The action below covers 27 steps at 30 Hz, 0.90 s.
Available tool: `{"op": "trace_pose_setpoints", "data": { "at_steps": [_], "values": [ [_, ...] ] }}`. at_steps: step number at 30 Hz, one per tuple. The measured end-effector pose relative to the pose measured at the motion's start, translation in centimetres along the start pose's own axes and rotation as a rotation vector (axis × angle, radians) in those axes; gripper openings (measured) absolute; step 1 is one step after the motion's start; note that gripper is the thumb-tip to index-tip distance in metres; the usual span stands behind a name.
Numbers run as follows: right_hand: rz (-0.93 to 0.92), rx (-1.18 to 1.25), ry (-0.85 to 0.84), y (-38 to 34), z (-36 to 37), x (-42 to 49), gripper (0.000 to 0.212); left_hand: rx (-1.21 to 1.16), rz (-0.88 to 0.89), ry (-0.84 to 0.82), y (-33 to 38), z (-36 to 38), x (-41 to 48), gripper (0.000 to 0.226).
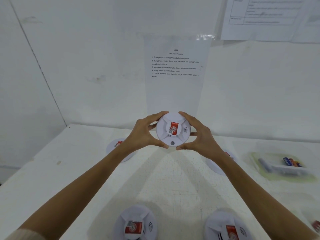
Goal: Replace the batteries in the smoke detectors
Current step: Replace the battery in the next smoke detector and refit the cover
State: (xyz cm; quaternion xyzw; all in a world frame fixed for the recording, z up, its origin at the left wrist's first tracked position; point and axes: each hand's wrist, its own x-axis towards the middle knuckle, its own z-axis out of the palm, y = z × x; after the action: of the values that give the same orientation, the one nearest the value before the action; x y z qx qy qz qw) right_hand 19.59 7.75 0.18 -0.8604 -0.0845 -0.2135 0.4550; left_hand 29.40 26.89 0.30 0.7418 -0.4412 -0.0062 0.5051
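- White walls meet in a corner behind a white worktop [173, 179]. A printed instruction sheet [174, 66] is fixed to the rear wall. A second sheet [270, 16] hangs at upper right, its text too blurred to read.
- One smoke detector [173, 129] is held clear of the worktop, in front of the lower edge of the instruction sheet. Its red-labelled face is turned towards the camera, with a round button at its lower edge.
- The left hand [143, 134] grips the left rim of this unit, fingers curled over the top and thumb under the bottom edge.
- The right hand [200, 137] grips the right rim in the same manner. The two thumbs nearly meet below the button.
- Four more units lie on the worktop:
  - The far-left detector [114, 148] is partly hidden behind the left forearm.
  - The far-right detector [216, 165] is partly hidden behind the right wrist.
  - The near-left detector [135, 224] and near-right detector [228, 227] lie label-up at the bottom edge of the view.
- A shallow tray [284, 168] stands at the right of the worktop, well apart from both hands. It contains batteries [290, 161], but blur prevents a count.
- A small red item [316, 226] shows at the right edge, too blurred to identify.
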Motion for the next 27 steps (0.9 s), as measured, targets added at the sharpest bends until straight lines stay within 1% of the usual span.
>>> {"op": "trace_pose_setpoints", "data": {
  "at_steps": [18, 24, 27],
  "values": [
    [0.025, -0.007, -0.013, -0.05, -0.09, -0.30, 0.097, 0.035, 0.006, 0.004, 0.44, 0.07, -0.20, 0.092],
    [0.031, -0.065, 0.004, -0.09, -0.21, -0.39, 0.099, 0.034, 0.020, 0.004, 0.42, -0.09, -0.24, 0.092],
    [0.031, -0.054, -0.006, 0.01, -0.28, -0.32, 0.099, 0.042, 0.020, 0.005, 0.35, -0.07, -0.18, 0.092]
  ]
}}
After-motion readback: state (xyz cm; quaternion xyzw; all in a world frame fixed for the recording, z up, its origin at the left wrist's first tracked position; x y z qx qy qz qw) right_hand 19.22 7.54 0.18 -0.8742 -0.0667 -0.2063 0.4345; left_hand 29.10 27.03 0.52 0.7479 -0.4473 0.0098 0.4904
